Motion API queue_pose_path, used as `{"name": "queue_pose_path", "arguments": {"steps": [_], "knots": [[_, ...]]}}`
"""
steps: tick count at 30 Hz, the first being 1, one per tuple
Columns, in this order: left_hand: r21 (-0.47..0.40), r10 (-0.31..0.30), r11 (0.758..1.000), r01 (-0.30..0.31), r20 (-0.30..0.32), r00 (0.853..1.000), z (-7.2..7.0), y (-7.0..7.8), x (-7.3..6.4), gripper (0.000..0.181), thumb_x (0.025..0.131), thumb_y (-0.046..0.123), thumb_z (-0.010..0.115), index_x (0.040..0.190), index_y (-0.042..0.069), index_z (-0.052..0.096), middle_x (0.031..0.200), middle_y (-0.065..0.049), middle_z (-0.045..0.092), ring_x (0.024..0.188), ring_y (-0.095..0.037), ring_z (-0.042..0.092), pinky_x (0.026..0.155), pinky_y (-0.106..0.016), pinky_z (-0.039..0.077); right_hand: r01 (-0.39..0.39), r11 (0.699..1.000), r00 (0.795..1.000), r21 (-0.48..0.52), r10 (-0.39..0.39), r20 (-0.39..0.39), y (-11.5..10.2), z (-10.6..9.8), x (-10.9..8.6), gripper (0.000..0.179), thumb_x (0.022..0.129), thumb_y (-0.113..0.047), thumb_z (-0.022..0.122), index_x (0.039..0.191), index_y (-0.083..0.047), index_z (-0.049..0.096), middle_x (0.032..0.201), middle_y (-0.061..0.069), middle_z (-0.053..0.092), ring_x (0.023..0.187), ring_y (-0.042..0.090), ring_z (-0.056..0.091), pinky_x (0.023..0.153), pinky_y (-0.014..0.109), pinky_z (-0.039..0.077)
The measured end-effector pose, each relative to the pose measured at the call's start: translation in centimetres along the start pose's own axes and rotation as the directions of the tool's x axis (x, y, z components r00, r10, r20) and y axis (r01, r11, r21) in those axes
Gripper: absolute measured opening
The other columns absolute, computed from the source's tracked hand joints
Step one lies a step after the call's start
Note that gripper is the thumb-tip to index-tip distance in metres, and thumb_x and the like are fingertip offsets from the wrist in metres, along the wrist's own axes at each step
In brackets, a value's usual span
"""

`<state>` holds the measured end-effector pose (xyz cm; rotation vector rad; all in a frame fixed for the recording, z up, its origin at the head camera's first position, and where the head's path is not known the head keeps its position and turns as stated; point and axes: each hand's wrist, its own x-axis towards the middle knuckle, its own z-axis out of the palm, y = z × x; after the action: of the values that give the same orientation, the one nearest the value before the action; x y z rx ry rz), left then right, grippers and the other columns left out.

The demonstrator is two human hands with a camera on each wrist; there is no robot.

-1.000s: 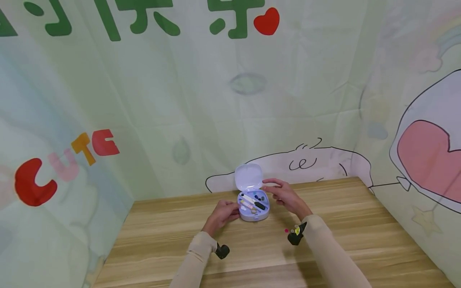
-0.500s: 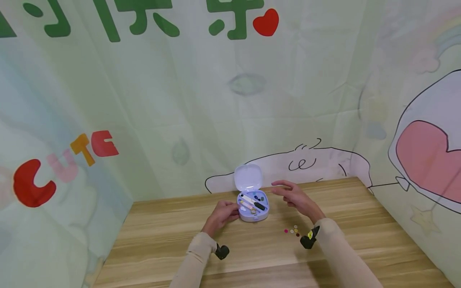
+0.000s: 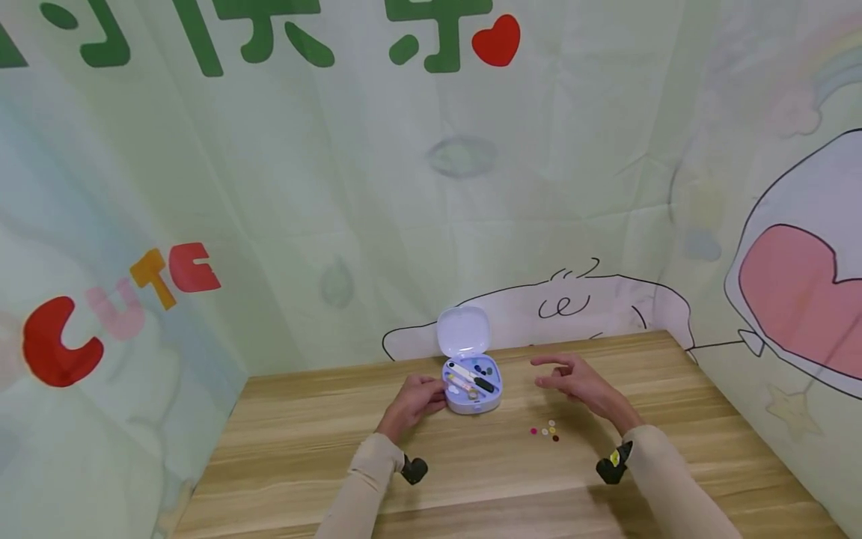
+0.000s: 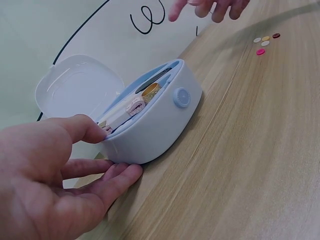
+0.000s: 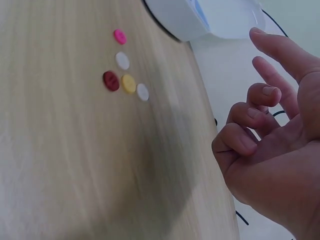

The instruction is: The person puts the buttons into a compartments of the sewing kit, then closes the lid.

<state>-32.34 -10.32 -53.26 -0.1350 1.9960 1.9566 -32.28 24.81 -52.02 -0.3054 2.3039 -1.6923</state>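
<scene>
A pale lilac sewing box (image 3: 474,408) stands on the table with its lid (image 3: 463,329) raised. My left hand (image 3: 412,400) holds the box's left side, thumb at the rim and fingers low against the wall. Inside lie a white tool with a black end (image 3: 484,385), a rolled tape measure (image 4: 135,106), a gold thimble (image 4: 151,91) and small dark pieces. To the right of the box, my right hand (image 3: 579,382) hovers without holding anything, its index finger extended and the others partly bent. Several loose buttons lie nearest it: pink (image 5: 119,36), dark red (image 5: 111,81), yellow (image 5: 128,83) and white (image 5: 122,60).
The wood-grain table (image 3: 323,434) ends at a printed cloth backdrop (image 3: 350,195), close behind the box lid. A side cloth (image 3: 795,314) borders the table on the right.
My right hand has moved away from the lid's right edge, rightward and toward me, uncovering the buttons on the table. The left hand has kept its place on the box.
</scene>
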Motion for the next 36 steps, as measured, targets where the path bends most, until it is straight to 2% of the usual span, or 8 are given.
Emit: {"name": "queue_pose_path", "arguments": {"steps": [6,9,19,26,33,36], "knots": [[-0.006,-0.007,1.000,0.007,0.000,1.000,-0.1,0.1,0.0,0.032,0.102,0.004,0.060,0.126,-0.016,0.060,0.104,-0.018,0.071,0.090,-0.018,0.067,0.088,-0.036,0.061,0.020,0.996,0.999,-0.090,-0.018,0.030,0.6,-0.2,-1.3,0.045,0.093,-0.016,0.079,0.134,-0.003,0.066,0.074,0.001,0.053,0.067,0.016,0.045,0.057,0.025,0.037],[0.003,-0.005,1.000,0.005,0.006,1.000,-0.1,0.1,-0.1,0.032,0.102,0.005,0.061,0.126,-0.016,0.060,0.107,-0.019,0.071,0.091,-0.019,0.067,0.089,-0.037,0.061,0.055,0.990,0.997,-0.129,-0.047,0.062,0.9,-0.2,-2.2,0.044,0.091,-0.015,0.081,0.132,-0.002,0.067,0.075,0.002,0.052,0.071,0.018,0.048,0.060,0.025,0.039],[0.002,-0.004,1.000,0.004,0.010,1.000,-0.1,0.1,-0.1,0.032,0.102,0.006,0.061,0.127,-0.015,0.060,0.108,-0.018,0.071,0.092,-0.018,0.067,0.090,-0.037,0.061,0.132,0.962,0.981,-0.238,-0.093,0.170,2.4,-0.3,-4.6,0.037,0.087,-0.011,0.083,0.122,-0.003,0.073,0.069,-0.002,0.047,0.063,0.008,0.045,0.055,0.020,0.036],[0.004,-0.004,1.000,0.004,-0.002,1.000,-0.1,0.2,-0.2,0.032,0.102,0.005,0.061,0.127,-0.015,0.060,0.106,-0.018,0.071,0.091,-0.018,0.067,0.090,-0.037,0.061,0.208,0.933,0.966,-0.294,-0.149,0.211,3.0,-0.2,-5.0,0.032,0.086,-0.010,0.083,0.117,-0.005,0.076,0.064,-0.008,0.045,0.058,0.004,0.042,0.052,0.017,0.034],[0.014,0.003,1.000,-0.003,0.002,1.000,-0.1,0.2,-0.3,0.032,0.102,0.005,0.061,0.126,-0.016,0.061,0.106,-0.018,0.071,0.089,-0.018,0.067,0.089,-0.037,0.061,0.207,0.914,0.970,-0.350,-0.144,0.198,2.7,0.3,-4.7,0.032,0.085,0.001,0.077,0.117,-0.005,0.077,0.068,-0.005,0.050,0.060,0.005,0.044,0.052,0.018,0.036],[0.017,0.000,1.000,0.000,0.007,1.000,-0.2,0.2,-0.3,0.032,0.102,0.005,0.061,0.126,-0.015,0.061,0.107,-0.018,0.071,0.090,-0.018,0.067,0.089,-0.037,0.061,0.207,0.905,0.972,-0.372,-0.147,0.183,2.6,0.4,-4.6,0.028,0.087,0.000,0.076,0.114,-0.004,0.078,0.073,-0.004,0.056,0.062,0.006,0.044,0.054,0.019,0.037]]}}
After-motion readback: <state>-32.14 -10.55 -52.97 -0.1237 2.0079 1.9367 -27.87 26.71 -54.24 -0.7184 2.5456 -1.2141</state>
